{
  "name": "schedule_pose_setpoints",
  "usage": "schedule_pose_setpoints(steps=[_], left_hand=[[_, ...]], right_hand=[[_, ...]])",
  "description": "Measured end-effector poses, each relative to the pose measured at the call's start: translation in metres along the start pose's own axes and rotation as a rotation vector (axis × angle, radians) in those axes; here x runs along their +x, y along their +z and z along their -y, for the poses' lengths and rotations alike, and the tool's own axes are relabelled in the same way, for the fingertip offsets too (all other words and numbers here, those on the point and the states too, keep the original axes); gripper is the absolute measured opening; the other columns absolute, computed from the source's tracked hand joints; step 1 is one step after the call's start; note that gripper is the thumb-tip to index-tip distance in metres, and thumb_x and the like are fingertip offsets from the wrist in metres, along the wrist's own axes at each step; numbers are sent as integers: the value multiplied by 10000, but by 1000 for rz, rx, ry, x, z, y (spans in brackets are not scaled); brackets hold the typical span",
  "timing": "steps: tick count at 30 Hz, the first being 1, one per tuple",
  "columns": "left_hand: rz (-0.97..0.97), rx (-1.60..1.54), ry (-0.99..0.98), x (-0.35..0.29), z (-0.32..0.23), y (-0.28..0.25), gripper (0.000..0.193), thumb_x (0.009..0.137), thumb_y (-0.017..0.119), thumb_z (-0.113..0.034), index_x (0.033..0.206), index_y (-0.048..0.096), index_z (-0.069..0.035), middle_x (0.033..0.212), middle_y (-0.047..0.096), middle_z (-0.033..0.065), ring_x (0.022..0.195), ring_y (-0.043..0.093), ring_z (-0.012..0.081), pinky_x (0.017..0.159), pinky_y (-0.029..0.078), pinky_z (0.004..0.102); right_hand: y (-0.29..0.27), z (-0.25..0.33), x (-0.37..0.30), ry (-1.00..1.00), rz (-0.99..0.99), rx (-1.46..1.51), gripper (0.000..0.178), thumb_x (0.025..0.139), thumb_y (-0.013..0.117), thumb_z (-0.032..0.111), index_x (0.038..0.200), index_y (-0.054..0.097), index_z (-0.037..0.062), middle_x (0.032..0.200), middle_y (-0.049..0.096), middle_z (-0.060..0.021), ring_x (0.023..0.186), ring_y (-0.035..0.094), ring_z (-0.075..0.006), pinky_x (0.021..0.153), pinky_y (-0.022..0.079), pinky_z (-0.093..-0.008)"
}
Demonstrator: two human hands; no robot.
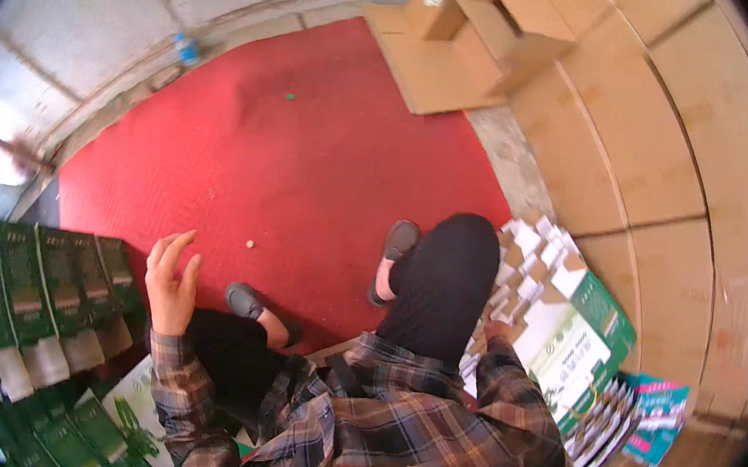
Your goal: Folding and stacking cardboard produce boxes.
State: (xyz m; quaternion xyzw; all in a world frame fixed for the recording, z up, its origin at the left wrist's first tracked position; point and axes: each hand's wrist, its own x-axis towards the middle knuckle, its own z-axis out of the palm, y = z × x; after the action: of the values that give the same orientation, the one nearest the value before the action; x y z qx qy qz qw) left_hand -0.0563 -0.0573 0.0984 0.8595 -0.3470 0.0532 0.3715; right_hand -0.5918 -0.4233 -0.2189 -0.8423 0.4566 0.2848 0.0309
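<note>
Red mat (337, 155), green boxes (46, 275) at left, open carton (444, 66) beyond

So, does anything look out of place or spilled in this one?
Just minor litter, it seems: a small green scrap and a small pale round piece lie singly on the red mat, part of no pile. I see no clear spill.
</note>
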Motion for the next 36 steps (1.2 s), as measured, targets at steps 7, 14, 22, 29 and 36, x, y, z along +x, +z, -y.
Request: schedule_pose_setpoints(steps=[7, 14, 22, 29, 36], left_hand=[[612, 69, -142, -13, 96, 92, 453, 700, 701, -71, 1140, 604, -24, 872, 633, 140, 758, 629, 280, 740, 511, 361], [477, -19, -165, -19, 91, 77, 451, 714, 705, -76, 1150, 600, -28, 881, 624, 141, 742, 622, 273, 660, 514, 349], [609, 20, -196, -26, 104, 102, 463, 726, 698, -163, 1158, 591, -32, 865, 615, 165, 760, 616, 297, 693, 502, 397], [588, 62, -171, -28, 101, 93, 424, 736, 659, -172, 1142, 602, -61, 862, 616, 168, 804, 615, 331, 724, 498, 417], [660, 104, -179, -25, 97, 98, 464, 737, 655, -210, 1179, 595, -82, 916, 622, 174, 859, 613, 339, 760, 495, 435]], right_hand=[[65, -35, -59, 201, 90, 538, 221, 824, 517, 247, 801, 661, 81, 691, 624, -119, 675, 617, -255, 610, 490, -404], [128, -36, -77, 824, 328, 2167, 299, 860, 571, 299, 624, 517, 123, 527, 430, -20, 490, 423, -176, 524, 385, -334], [130, -13, -109, 1096, 161, 2368, 215, 859, 619, 291, 965, 587, 106, 789, 577, -32, 622, 542, -202, 546, 473, -365], [105, -17, -117, 1097, 22, 2409, 277, 842, 644, 339, 991, 588, 112, 813, 580, -19, 659, 546, -190, 566, 477, -352], [91, -32, -146, 1127, -218, 2454, 340, 825, 669, 388, 1017, 589, 118, 837, 583, -6, 697, 550, -178, 587, 480, -340]])
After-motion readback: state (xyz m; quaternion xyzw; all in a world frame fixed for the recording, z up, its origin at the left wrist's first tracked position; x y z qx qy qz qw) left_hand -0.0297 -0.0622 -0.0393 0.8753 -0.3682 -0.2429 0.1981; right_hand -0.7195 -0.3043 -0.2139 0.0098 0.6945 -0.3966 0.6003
